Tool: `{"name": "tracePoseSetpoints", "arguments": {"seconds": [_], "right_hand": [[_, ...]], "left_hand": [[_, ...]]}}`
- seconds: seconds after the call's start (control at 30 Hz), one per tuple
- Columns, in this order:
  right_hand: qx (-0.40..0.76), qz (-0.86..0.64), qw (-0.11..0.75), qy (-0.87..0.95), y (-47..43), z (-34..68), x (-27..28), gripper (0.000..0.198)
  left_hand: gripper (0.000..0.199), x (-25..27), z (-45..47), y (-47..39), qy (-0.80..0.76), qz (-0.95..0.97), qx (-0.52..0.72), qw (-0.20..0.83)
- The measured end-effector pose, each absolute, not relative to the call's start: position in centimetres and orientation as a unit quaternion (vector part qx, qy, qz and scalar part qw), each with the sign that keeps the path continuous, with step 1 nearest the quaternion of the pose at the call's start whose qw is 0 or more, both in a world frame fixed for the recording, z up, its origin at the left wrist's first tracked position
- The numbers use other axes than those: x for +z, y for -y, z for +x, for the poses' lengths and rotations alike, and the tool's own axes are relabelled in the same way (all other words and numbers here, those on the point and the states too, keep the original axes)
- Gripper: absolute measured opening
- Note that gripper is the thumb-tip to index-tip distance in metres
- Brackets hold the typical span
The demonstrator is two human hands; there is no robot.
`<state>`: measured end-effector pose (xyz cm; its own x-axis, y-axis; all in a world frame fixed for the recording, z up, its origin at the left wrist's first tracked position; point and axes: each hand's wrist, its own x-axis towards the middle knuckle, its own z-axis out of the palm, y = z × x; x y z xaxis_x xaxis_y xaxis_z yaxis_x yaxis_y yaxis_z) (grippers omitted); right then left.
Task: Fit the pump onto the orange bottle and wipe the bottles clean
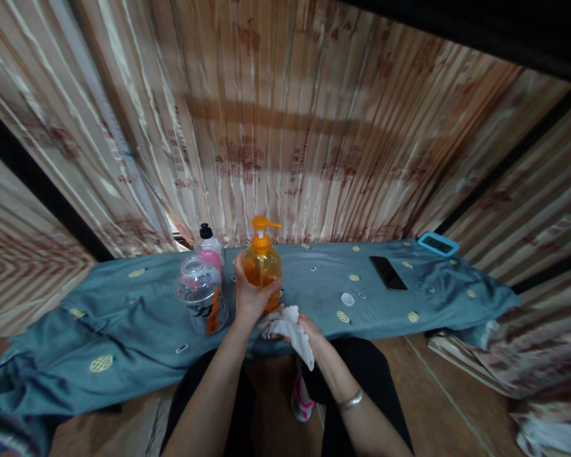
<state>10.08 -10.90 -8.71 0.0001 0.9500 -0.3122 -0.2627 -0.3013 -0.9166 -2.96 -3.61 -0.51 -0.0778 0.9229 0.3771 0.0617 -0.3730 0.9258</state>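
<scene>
An orange pump bottle [265, 259] with an orange pump head stands roughly upright in my left hand [251, 295], whose fingers wrap round its body from the left. Just below and to its right, my right hand [309, 330] is closed on a white cloth [292, 333], perhaps a wipe, close to the bottle's base. The cloth hides some of the right fingers. To the left of my left hand stand a clear plastic bottle [197, 295] with an orange and black label and no cap, and behind it a clear bottle with a pink label [210, 252] and a black cap.
A blue-grey patterned cloth [147, 330] covers the long bench or table. Right of the hands lie a small white disc [347, 299], a dark phone [388, 273] and a blue-framed device [438, 244]. Pleated curtains [285, 127] hang close behind and at both sides.
</scene>
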Motion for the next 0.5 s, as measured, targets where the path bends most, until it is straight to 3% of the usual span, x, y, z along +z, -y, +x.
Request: {"name": "tracePoseSetpoints", "arguments": {"seconds": [0.23,0.43,0.5], "right_hand": [[0.324,-0.672,0.462,0.479,10.1,14.3,-8.1,0.037],[0.264,-0.615,0.382,0.638,8.9,10.5,-9.2,0.032],[0.249,-0.609,0.37,0.656,8.9,10.1,-8.8,0.04]], "left_hand": [[0.098,-0.2,-3.1,3.2,-0.452,0.569,0.598,0.338],[0.099,0.4,-3.4,2.6,-0.442,0.548,0.624,0.338],[0.101,0.3,-3.5,2.3,-0.443,0.547,0.627,0.334]]}}
